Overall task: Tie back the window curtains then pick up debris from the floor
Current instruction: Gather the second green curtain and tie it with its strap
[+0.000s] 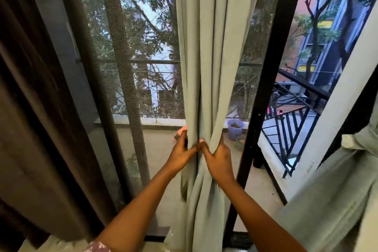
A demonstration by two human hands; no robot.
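Left grip (pixel 181 154) | right grip (pixel 217 157) | both clamped round bunched green curtain (pixel 206 67) mid-height

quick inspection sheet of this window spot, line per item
surface: balcony floor beyond the screen, pale tiles
job's things: pale green curtain bunched into one column at hand height; no tie-back seen
clutter: purple pot on the balcony; debris nothing seen
grips: left hand and right hand both curled round the curtain, close together
cables: nothing seen
surroundings: dark curtain at left, black railing, trees and buildings outside
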